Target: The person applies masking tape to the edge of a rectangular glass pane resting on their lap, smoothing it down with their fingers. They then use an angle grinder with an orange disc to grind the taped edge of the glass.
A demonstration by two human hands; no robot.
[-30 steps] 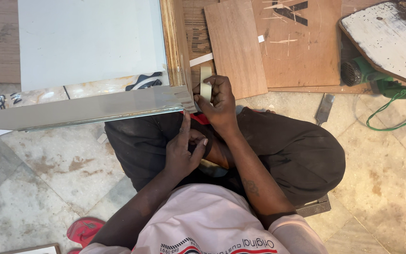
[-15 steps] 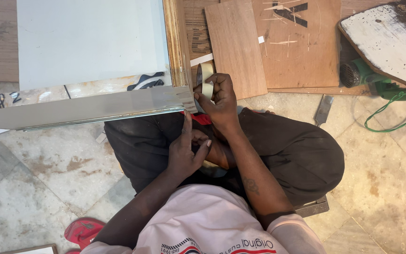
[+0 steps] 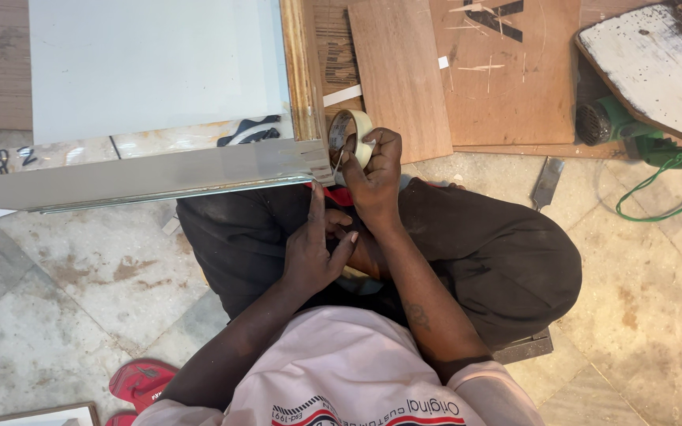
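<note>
Cream roll of masking tape (image 3: 349, 136) sits at the corner of the grey framed glass panel (image 3: 151, 170), above the lap. Right hand (image 3: 376, 177) grip closed round roll. Left hand (image 3: 313, 252) open, forefinger extended, holding nothing. Recommended: keep strip taut, press flat w/ forefinger along panel edge.

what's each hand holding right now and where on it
The right hand grips a roll of masking tape by its outer rim, fingers wrapped over the edge. The left hand holds nothing, its index finger raised toward the grey panel's corner.

One tape roll (image 3: 350, 134), three plywood boards (image 3: 399, 75).
</note>
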